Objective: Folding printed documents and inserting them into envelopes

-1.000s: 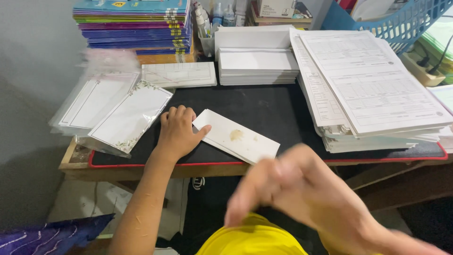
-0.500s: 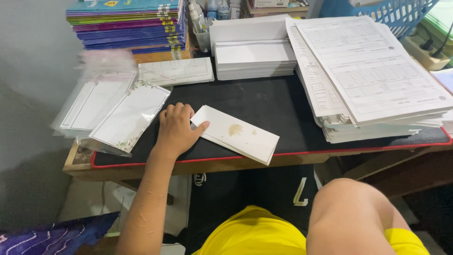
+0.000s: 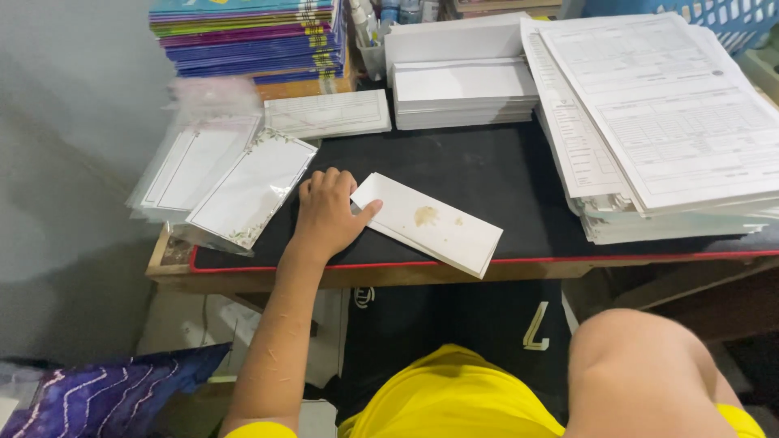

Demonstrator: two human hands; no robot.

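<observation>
Left hand [image 3: 326, 212] lies flat, palm down, on the black desk mat [image 3: 479, 174], fingers loosely spread and gripping nothing; its thumb presses the near-left corner of a white envelope [image 3: 428, 222]. That envelope lies just to the hand's right, its long axis slanting from upper left down toward the mat's red front edge at lower right, with a brownish stain near its middle. The right hand is out of view, so the left is the nearer one.

Largest around it is the tall stack of printed forms [image 3: 649, 113] at far right, then the pile of coloured books [image 3: 251, 36] at the back left, a white envelope stack [image 3: 462, 93] behind, and clear sleeves holding bordered cards [image 3: 243, 186] touching the hand's left side.
</observation>
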